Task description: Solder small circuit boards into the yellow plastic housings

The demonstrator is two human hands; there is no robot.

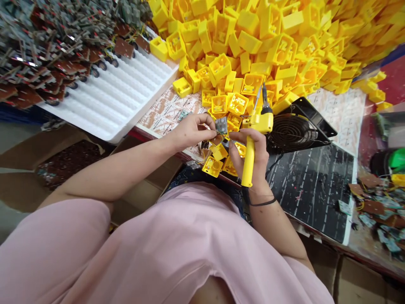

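Note:
Between the thumb and fingers of my left hand (196, 130) is a small circuit board (221, 125), with thin wires near its lower edge. My right hand (257, 150) is wrapped round the handle of a yellow soldering gun (249, 162), its dark tip pointing up and away from me. The thumb and index finger of that hand reach toward the board; whether they touch it I cannot tell. Below and around both hands lie small yellow plastic housings (212, 166), open side up, some with metal parts inside.
A large heap of yellow housings (249, 40) covers the back of the table. On the left, a white ribbed tray (120, 93) bears piled circuit boards (63, 50). A black fan (292, 128) stands right of my hand by a dark mat (311, 185). More boards (376, 202) lie far right.

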